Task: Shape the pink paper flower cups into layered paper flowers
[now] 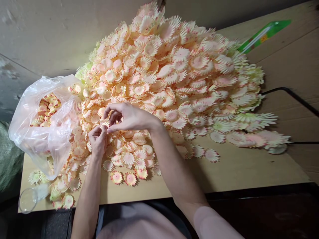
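My left hand (97, 139) is closed in a pinch on a small cream flower petal piece (106, 123) with a frilled edge. From the right, my right hand (127, 117) meets it, fingers curled and thumb tip at the same piece, partly hiding it. Both hands are over the near left part of a large heap of artificial flower petal pieces (171, 78), cream and pale pink with red-tipped edges. Below my hands, several loose petal pieces (130, 179) lie flat near the table's front edge.
A translucent plastic bag (27, 109) with more pieces stands at the left. A clear round cup or lid (28, 200) lies at the table's (231, 166) front left corner. A green packet (265, 35) is behind the heap at the right, near a black bar (296, 96).
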Available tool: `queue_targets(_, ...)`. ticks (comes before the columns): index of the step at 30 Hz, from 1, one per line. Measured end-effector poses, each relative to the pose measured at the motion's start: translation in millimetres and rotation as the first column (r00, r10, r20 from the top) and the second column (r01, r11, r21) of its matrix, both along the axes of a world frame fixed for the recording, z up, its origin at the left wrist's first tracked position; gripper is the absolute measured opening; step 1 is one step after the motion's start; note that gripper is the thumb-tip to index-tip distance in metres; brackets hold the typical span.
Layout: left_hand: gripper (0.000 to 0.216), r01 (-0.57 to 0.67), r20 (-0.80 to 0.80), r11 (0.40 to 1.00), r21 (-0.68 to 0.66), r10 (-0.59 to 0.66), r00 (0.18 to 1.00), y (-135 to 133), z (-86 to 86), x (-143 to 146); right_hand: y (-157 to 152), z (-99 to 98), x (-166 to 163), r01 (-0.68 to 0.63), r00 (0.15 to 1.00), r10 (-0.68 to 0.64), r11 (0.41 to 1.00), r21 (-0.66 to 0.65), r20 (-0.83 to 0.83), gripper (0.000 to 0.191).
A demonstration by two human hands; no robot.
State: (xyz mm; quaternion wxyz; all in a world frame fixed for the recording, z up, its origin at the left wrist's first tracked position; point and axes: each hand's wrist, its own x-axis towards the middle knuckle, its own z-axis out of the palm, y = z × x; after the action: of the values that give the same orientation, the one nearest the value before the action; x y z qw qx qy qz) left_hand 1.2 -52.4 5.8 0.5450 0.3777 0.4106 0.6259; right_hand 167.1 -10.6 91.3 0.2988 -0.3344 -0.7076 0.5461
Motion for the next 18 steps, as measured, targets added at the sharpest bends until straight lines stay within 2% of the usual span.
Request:
queue_targets(6, 0.037, 0.003, 0.032, 1.0, -0.001, -0.002, 0.999, 2.0, 0.0, 0.7, -1.9, 4.1, -1.6, 0.046, 0.998, -0.044, 0.997, 0.064, -0.038, 0.025)
queue_targets(11, 0.051, 0.112, 0.082, 0.99, -0.088, -0.105, 0.991, 0.5, 6.4, -1.6, 0.0, 4.1, 1.3, 0.1, 0.988, -0.121, 0.973, 0.206, 0.094, 0.025)
queue_targets(13, 0.046, 0.069, 0.054, 0.991, -0.114, -0.063, 0.997, -0.1, 6.6, -3.3, 2.0, 2.4, 2.6, 0.092, 0.982, -0.129, 0.964, 0.248, 0.137, 0.024)
queue_targets(16, 0.029, -0.038, -0.001, 0.996, -0.074, 0.038, 0.999, 0.1, 4.2, -4.3, 3.7, 0.9, 3.9, 0.071, 0.983, -0.113, 0.961, 0.267, 0.143, 0.021)
queue_targets(18, 0.029, -0.052, -0.033, 0.999, -0.015, 0.051, 0.998, 0.3, 2.7, -3.5, 3.6, 0.6, 3.4, 0.079, 0.985, -0.113, 0.966, 0.245, 0.131, 0.031)
